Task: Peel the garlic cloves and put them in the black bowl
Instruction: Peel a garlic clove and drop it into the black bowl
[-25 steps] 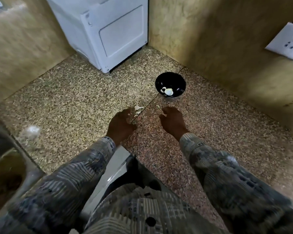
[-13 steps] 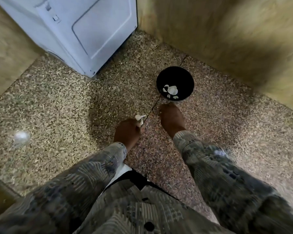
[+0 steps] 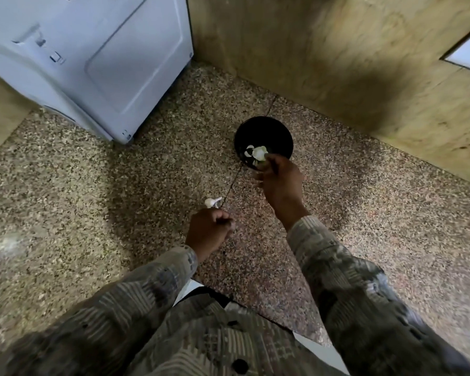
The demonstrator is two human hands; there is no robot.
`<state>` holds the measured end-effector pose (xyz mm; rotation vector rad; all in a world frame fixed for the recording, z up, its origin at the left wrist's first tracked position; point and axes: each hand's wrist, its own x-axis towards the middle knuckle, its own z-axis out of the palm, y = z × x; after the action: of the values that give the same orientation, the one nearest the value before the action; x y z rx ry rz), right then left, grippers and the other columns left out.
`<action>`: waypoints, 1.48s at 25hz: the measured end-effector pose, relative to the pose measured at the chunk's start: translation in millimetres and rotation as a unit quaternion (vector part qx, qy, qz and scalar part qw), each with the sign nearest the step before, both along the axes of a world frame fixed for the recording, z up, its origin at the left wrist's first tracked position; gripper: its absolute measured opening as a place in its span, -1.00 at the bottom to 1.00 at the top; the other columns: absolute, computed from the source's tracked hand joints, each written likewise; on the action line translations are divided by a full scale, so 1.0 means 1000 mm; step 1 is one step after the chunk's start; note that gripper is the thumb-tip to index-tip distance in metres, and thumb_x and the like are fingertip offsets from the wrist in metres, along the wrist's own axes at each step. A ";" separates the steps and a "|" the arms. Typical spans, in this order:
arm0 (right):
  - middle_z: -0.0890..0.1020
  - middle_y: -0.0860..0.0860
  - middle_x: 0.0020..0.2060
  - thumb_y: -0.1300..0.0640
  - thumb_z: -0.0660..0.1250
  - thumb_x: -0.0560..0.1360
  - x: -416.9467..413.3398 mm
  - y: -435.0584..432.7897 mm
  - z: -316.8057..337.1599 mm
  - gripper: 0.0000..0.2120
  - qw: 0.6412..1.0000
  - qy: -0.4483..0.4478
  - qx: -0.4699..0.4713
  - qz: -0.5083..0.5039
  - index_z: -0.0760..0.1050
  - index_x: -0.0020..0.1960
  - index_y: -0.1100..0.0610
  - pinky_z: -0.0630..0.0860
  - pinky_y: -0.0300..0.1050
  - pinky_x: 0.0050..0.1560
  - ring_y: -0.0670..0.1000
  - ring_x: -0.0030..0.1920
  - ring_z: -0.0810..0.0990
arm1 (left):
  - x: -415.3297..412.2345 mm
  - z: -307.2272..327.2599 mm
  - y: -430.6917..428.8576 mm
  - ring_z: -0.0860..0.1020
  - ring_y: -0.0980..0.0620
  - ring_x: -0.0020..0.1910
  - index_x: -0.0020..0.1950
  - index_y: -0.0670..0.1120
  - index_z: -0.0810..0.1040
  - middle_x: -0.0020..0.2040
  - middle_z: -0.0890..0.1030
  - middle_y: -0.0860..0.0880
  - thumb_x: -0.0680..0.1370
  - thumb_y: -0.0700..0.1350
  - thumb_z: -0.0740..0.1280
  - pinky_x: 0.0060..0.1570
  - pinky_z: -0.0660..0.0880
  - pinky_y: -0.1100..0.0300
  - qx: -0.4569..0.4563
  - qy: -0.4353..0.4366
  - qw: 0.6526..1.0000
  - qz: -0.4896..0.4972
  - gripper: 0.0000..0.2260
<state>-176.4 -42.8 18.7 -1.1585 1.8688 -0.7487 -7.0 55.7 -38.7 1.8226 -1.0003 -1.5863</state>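
- Tag (image 3: 57, 57) on white appliance (image 3: 114, 77), 10 o'clock, was too blurred to read.
- Right hand (image 3: 281, 183) was blurred over the 6 o'clock rim of black bowl (image 3: 266, 130); its grip could not be told.
- Peeled cloves (image 3: 258, 153) lay in the bowl, 1 o'clock.
- Left hand (image 3: 208, 232) was curled, pinching unpeeled clove (image 3: 211, 203) at its 12 o'clock.

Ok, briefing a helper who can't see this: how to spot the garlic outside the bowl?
From the black bowl by the wall, follow the dark counter seam toward the person. The garlic piece sits left of it, beyond the left hand's knuckles; the other cloves lie in the bowl.
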 end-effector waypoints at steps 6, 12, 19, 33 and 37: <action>0.73 -0.09 -0.20 0.04 0.51 0.51 -0.018 0.080 -0.011 -0.95 0.980 0.022 0.134 0.143 0.69 -0.04 -0.08 0.70 0.06 -0.05 -0.04 -0.19 0.71 | -0.023 0.005 -0.006 0.55 -0.03 -0.37 -0.14 -0.20 0.72 -0.29 0.67 -0.16 0.54 -0.30 0.46 -0.35 0.49 0.12 0.065 0.134 0.985 0.090 -0.92; 0.69 -0.11 -0.27 -0.01 0.53 0.49 -0.027 0.111 -0.036 -0.91 0.973 0.067 0.086 0.203 0.73 -0.12 -0.01 0.53 -0.18 -0.17 -0.08 -0.24 0.64 | -0.025 -0.007 0.004 0.73 -0.13 -0.06 -0.09 -0.03 0.76 -0.15 0.75 -0.09 0.51 -0.23 0.51 -0.02 0.66 0.05 0.022 0.043 0.998 -0.041 -0.90; 0.64 0.01 -0.07 -0.05 0.39 0.56 -0.021 0.112 -0.044 -0.83 0.960 0.182 0.085 0.197 0.69 -0.08 0.01 0.57 -0.09 -0.14 0.01 -0.16 0.61 | -0.024 -0.008 -0.004 0.65 -0.14 -0.06 -0.03 -0.03 0.74 -0.03 0.68 -0.07 0.47 -0.16 0.41 -0.04 0.59 0.05 -0.251 -0.280 0.867 -0.326 -0.85; 0.71 -0.05 -0.18 0.03 0.46 0.50 -0.030 0.095 -0.046 -0.92 0.958 0.165 0.134 0.190 0.69 -0.15 0.00 0.44 -0.25 -0.26 -0.01 -0.15 0.67 | -0.024 -0.010 -0.014 0.67 -0.01 -0.10 -0.10 -0.01 0.77 -0.09 0.72 0.00 0.46 -0.07 0.44 0.03 0.60 0.08 -0.210 -0.247 0.892 -0.316 -0.89; 0.70 -0.01 -0.17 0.08 0.40 0.54 -0.031 0.098 -0.041 -0.88 0.961 0.141 0.111 0.209 0.68 -0.13 0.05 0.59 -0.10 -0.10 0.02 -0.14 0.66 | -0.025 -0.010 -0.013 0.68 -0.04 -0.09 -0.09 -0.03 0.76 -0.08 0.72 -0.03 0.48 -0.13 0.44 0.03 0.61 0.05 -0.220 -0.241 0.891 -0.316 -0.90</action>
<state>-207.6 55.3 -22.3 -1.5037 1.7843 -0.1388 -31.6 42.7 -48.7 1.6706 -2.1595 -1.0615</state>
